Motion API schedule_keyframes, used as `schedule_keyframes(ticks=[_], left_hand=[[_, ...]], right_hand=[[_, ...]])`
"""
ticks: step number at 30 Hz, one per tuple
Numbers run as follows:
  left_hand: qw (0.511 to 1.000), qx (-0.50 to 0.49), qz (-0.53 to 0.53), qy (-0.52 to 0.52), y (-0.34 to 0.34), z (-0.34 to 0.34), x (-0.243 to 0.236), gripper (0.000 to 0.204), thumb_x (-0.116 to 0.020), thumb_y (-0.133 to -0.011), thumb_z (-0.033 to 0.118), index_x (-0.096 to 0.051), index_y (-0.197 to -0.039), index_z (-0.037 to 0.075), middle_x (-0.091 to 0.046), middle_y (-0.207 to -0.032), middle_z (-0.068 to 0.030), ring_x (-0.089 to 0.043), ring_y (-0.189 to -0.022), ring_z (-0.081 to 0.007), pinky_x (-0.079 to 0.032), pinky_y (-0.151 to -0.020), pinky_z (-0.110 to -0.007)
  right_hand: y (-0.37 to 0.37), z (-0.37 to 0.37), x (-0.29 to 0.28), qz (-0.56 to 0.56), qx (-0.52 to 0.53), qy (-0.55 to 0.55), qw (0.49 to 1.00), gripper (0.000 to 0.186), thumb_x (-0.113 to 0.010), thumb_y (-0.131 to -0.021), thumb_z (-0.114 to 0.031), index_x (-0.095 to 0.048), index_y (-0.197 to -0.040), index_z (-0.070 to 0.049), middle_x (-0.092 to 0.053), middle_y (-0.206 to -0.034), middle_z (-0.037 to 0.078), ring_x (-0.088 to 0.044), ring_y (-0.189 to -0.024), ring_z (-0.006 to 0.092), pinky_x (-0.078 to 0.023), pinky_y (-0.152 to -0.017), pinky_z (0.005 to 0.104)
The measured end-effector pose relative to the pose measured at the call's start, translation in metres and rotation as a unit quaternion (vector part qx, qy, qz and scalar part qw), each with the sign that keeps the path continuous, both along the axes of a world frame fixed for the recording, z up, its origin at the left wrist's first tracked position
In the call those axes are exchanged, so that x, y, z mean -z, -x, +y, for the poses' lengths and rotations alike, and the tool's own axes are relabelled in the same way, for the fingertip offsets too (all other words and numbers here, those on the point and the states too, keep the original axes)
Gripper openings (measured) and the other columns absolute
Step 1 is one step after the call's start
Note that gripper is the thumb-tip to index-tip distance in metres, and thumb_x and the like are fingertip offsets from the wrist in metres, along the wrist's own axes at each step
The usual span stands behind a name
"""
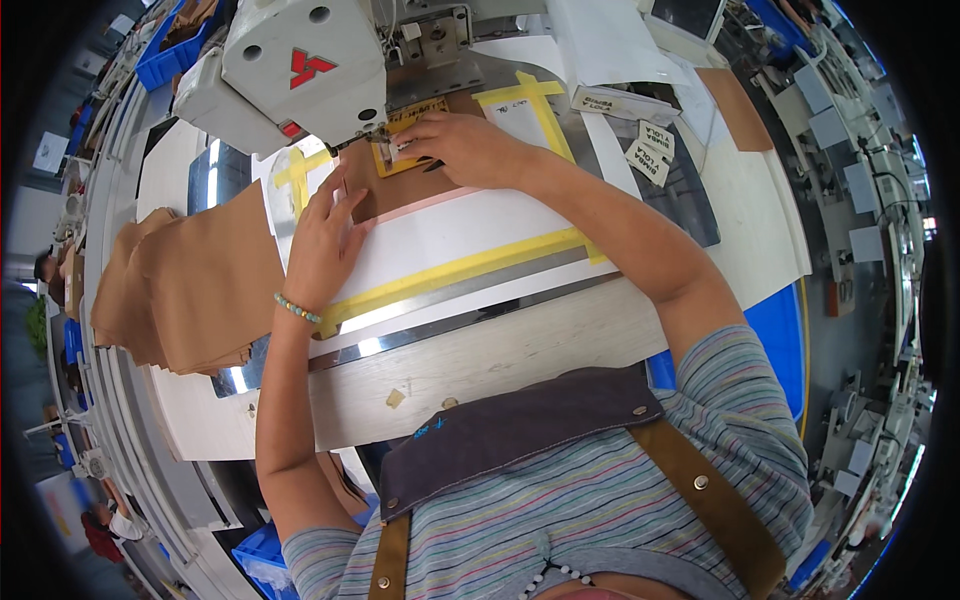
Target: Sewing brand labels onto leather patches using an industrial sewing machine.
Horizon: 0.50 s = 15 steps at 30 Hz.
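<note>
My left hand (325, 245) lies with its fingers stretched out on the left edge of a brown sheet (387, 198). The sheet rests on a white board (440, 235) edged with yellow tape. A small yellow frame (385, 168) sits on the brown sheet under the head of a white sewing machine (290, 80). Bent over that frame, my right hand (465, 148) has its fingertips close to a small pale piece. A dark pointed thing shows below the fingers; its kind is unclear. What the right fingers grip is mostly hidden.
Stacked brown sheets (205, 285) hang at the left side of the table. Cream printed labels (652, 152) lie to the right, near a white box (625, 103). Another brown piece (735, 108) lies at the far right. A blue bin (175, 50) stands at the back left.
</note>
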<state>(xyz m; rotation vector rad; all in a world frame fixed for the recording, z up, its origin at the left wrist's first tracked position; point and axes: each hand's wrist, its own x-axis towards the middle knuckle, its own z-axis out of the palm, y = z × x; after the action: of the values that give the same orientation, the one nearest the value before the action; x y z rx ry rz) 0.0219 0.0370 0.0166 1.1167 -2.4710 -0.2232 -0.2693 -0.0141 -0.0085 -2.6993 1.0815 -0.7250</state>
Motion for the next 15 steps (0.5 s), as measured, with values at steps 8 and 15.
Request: schedule_keyframes(ticks=[8,15], left_hand=[[1.0,0.012,0.012,0.009,0.0012,-0.0037,-0.0007,0.036,-0.073,-0.096,0.012,-0.068,-0.13,0.001,-0.048,-0.161,-0.017,-0.056,-0.139,-0.0359,-0.052,-0.109,-0.043],[1.0,0.008,0.022,-0.009,0.0045,-0.0078,-0.0052,0.035,-0.074,-0.096,0.013,-0.07,-0.128,0.0,-0.054,-0.154,-0.0188,-0.057,-0.136,-0.038,-0.049,-0.11,-0.044]], right_hand=[[0.0011,-0.001,-0.0011,0.009,-0.012,-0.009,1.0,0.048,-0.055,-0.084,0.006,-0.076,-0.124,-0.01,-0.066,-0.144,0.005,-0.056,-0.136,0.0289,-0.049,-0.114,0.0397],[0.0016,-0.0028,-0.0018,0.01,-0.009,-0.023,1.0,0.048,-0.053,-0.087,0.005,-0.075,-0.126,-0.008,-0.066,-0.145,0.005,-0.056,-0.137,0.0288,-0.047,-0.116,0.0405]])
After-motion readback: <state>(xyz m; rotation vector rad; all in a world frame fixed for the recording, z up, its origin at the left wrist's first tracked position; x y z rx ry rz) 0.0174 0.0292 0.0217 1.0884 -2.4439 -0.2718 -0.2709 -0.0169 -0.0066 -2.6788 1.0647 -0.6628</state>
